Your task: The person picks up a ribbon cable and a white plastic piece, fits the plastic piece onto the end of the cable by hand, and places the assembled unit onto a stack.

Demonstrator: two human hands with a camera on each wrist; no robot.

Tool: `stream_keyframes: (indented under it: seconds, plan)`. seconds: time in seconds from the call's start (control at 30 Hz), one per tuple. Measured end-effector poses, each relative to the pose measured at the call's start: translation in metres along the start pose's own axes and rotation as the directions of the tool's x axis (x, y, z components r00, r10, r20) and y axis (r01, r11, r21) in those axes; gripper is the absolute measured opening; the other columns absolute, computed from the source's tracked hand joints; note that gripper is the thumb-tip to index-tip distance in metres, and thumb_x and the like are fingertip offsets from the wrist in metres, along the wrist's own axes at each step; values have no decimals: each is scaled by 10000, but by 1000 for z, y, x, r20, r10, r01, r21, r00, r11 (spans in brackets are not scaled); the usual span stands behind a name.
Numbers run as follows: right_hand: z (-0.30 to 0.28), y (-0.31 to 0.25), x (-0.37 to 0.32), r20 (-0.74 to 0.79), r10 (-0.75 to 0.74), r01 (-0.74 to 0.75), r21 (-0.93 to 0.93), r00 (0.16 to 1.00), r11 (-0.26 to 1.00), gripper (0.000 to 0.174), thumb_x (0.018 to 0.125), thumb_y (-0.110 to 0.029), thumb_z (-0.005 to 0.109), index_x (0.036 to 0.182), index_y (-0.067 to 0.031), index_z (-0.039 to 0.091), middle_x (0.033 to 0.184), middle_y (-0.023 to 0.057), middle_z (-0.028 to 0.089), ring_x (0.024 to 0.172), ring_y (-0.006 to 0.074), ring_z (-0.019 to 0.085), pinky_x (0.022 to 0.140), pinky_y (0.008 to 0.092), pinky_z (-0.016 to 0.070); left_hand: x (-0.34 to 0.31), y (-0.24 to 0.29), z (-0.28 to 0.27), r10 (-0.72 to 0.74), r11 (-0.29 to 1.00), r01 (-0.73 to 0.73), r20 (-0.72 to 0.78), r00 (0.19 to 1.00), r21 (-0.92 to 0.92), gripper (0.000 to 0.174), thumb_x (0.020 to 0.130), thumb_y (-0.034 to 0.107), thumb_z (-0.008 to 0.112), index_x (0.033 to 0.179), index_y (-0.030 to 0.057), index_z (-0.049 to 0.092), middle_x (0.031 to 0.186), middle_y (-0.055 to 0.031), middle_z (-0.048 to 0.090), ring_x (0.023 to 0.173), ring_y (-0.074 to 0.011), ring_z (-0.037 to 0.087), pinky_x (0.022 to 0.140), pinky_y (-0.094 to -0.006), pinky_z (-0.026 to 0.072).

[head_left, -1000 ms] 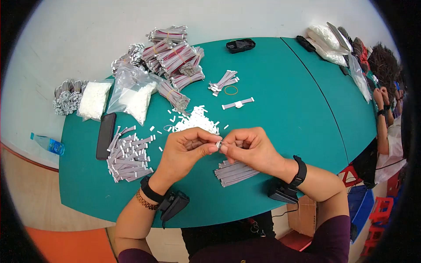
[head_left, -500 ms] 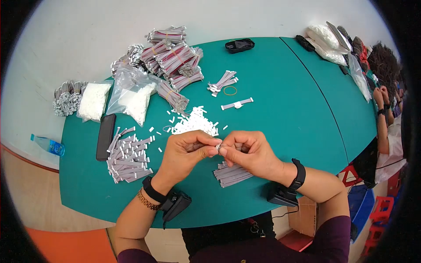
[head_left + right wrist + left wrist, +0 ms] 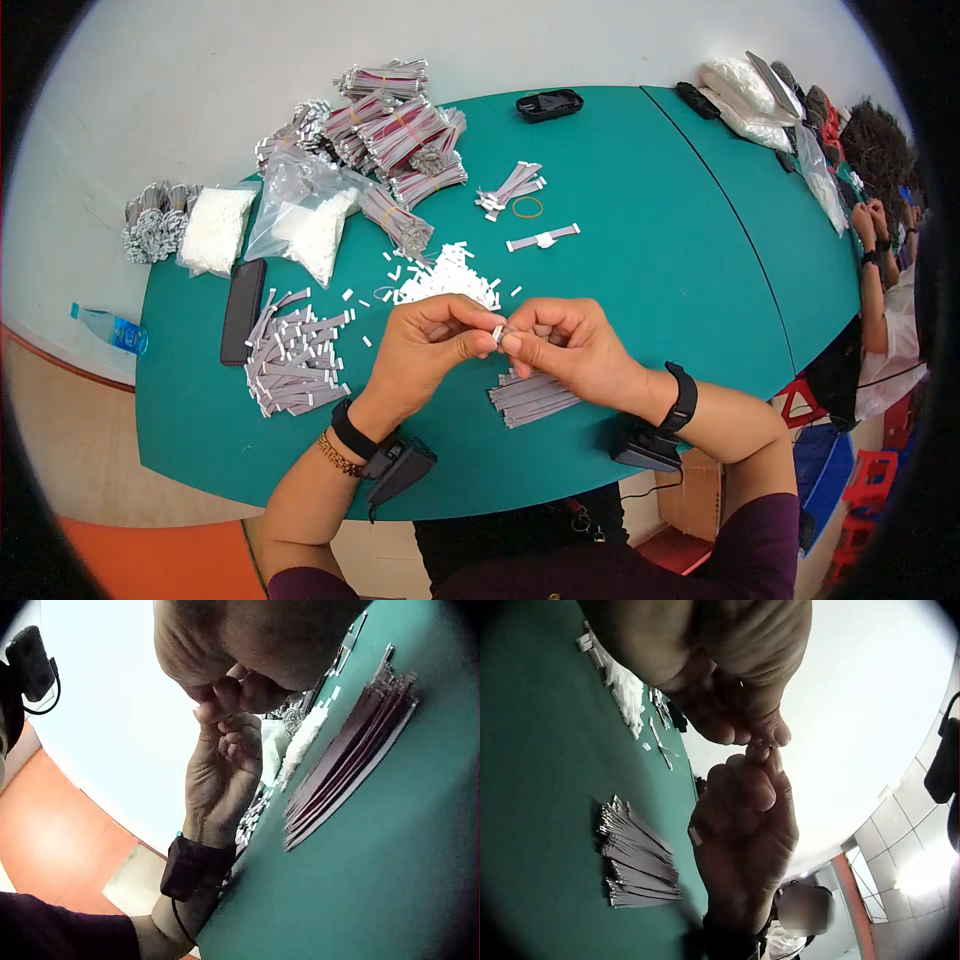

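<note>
Green table [image 3: 650, 250], head view: left hand [image 3: 425, 345] and right hand [image 3: 578, 347] pinching a small white plug [image 3: 499, 332] between them, near the white pieces [image 3: 447, 276] | left wrist: fingers touch, grey cables [image 3: 639, 861] on the table | right wrist: hands together, plug hidden

No readable text, bottle label [image 3: 129, 335] too small to read

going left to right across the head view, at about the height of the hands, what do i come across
Clear plastic bottle, dark oblong case, loose pile of grey cables, left hand, small white piece at the fingertips, right hand, black wrist strap, red stool.
</note>
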State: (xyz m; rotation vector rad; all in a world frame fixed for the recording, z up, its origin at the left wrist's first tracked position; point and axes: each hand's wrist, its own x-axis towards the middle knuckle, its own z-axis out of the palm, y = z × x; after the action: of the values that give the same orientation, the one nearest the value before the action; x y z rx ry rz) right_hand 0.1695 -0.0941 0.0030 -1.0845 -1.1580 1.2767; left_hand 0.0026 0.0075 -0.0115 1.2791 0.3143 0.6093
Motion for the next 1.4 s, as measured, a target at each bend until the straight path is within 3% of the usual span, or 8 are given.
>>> stream_keyframes:
  seconds: [0.13, 0.33, 0.53, 0.73, 0.87, 1.07, 1.4]
  plan:
    - [-1, 2, -2, 2, 0, 0, -3, 1000, 1000, 158, 901, -172, 577, 827, -35, 599, 634, -32, 572, 555, -5, 461, 477, 172, 341, -1, 3, 4, 34, 997, -34, 4, 999, 63, 143, 810, 32, 660, 937, -27, 631, 894, -77, 639, 754, -107, 573, 696, -229, 480]
    - [-1, -1, 3, -16, -2, 2, 31, 1000, 1000, 187, 921, -189, 543, 821, -42, 602, 652, -28, 583, 556, -7, 438, 475, 168, 330, 1, 5, 2, -89, 996, 89, -53, 995, -10, 147, 831, 54, 644, 958, -13, 615, 889, -60, 632, 753, -93, 562, 708, -224, 469]
    - [-4, 4, 4, -40, 17, -17, 2, 999, 1000, 217, 932, -202, 523, 815, -42, 609, 668, -31, 593, 544, -6, 414, 468, 172, 319, 2, 13, 2, -145, 988, 145, -14, 989, 45, 172, 828, 68, 647, 972, 3, 578, 882, -22, 602, 788, -77, 555, 727, -218, 460]
    - [-2, 7, 1, -53, -5, -1, -98, 999, 995, 221, 934, -188, 512, 832, -24, 617, 670, -32, 591, 538, -7, 403, 464, 180, 320, 0, 11, 10, -90, 991, 95, -52, 995, 95, 142, 829, 95, 650, 917, 23, 564, 872, -25, 594, 764, -66, 537, 664, -200, 434]
    - [-1, 9, 1, -69, -47, 38, -136, 996, 990, 218, 932, -188, 513, 858, -14, 622, 675, -27, 596, 539, -5, 407, 463, 186, 328, -1, 10, 9, -52, 991, 59, -60, 997, 121, 107, 854, 58, 622, 929, 2, 570, 874, -33, 605, 797, -65, 565, 732, -207, 462]
    - [1, 7, 1, -101, -62, 57, -59, 993, 997, 211, 930, -177, 517, 864, -6, 621, 700, -12, 612, 555, 3, 435, 476, 192, 357, -1, 7, 11, -22, 995, 29, -75, 997, 100, 101, 860, 53, 615, 934, -3, 574, 880, -37, 613, 795, -66, 566, 725, -206, 462]
    - [1, 4, 1, -126, -116, 87, -212, 985, 973, 152, 885, -112, 566, 849, 14, 644, 709, 32, 636, 643, 51, 561, 551, 212, 443, -1, 4, 11, -19, 990, 31, -94, 995, 135, 105, 865, 85, 621, 922, 7, 578, 859, -27, 616, 771, -56, 558, 681, -188, 448]
